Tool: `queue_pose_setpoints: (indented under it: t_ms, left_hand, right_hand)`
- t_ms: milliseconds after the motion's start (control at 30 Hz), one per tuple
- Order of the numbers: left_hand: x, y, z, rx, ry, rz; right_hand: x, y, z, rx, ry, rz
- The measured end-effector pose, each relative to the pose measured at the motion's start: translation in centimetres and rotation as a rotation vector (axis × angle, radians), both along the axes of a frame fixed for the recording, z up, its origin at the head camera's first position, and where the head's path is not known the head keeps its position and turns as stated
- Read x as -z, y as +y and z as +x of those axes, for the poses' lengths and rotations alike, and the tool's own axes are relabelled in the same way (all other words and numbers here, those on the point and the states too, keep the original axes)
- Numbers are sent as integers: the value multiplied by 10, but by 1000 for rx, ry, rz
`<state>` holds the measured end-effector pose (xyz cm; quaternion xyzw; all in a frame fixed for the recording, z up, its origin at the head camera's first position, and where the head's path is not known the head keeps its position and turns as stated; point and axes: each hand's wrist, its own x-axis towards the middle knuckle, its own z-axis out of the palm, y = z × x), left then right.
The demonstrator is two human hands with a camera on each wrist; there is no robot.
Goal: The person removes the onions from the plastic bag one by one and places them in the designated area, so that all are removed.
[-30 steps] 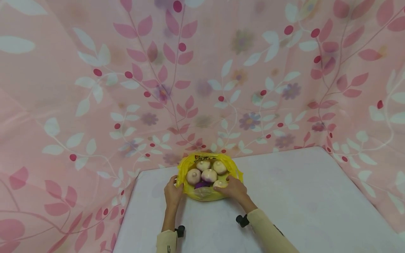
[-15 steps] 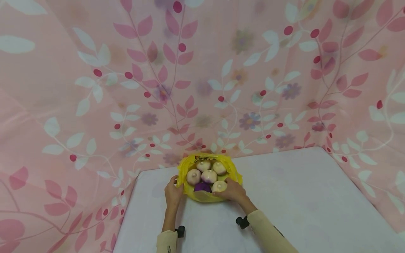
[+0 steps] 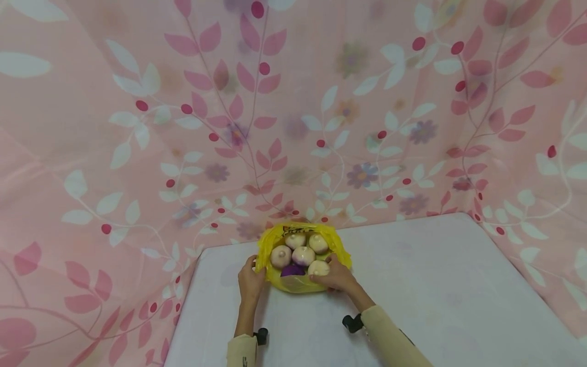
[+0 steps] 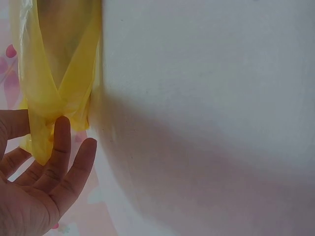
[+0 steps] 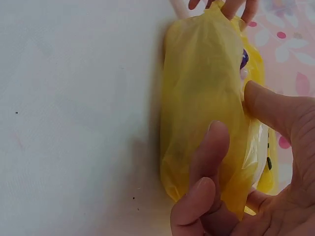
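A yellow plastic bag [image 3: 300, 287] stands with its mouth open near the back of the table. Inside it lie several pale, purple-tinged turnips [image 3: 303, 256] and a glossy deep-purple thing [image 3: 292, 270] partly hidden behind the front rim. My left hand [image 3: 251, 280] pinches the bag's left edge, with the film between thumb and fingers in the left wrist view. At the front right, my right hand [image 3: 340, 276] grips the rim, thumb on the mouth side beside the nearest turnip, fingers [image 5: 209, 152] outside against the film.
A white cloth covers the table [image 3: 412, 285]. Right behind the bag, a pink leaf-patterned curtain [image 3: 293, 153] rises along the table's back edge and continues down both sides. Black wrist cameras [image 3: 352, 322] sit at both cuffs.
The bag's front rim has come down a little, showing more of the purple thing and the front-right turnip. My right hand has shifted slightly; my left hand stays put.
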<state>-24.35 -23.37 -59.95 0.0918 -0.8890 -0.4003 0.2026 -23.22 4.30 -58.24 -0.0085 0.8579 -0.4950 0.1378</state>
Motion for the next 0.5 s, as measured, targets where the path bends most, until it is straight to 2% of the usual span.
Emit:
queue_pose_setpoints:
  t_ms: [267,500]
  left_hand:
    - [0,-1,0,6,22,5]
    - [3,-4,-1,-2,24,-4]
  right_hand:
    - [3,0,-6,69,-16,-61]
    - [-10,1,-5,119,-46,-181]
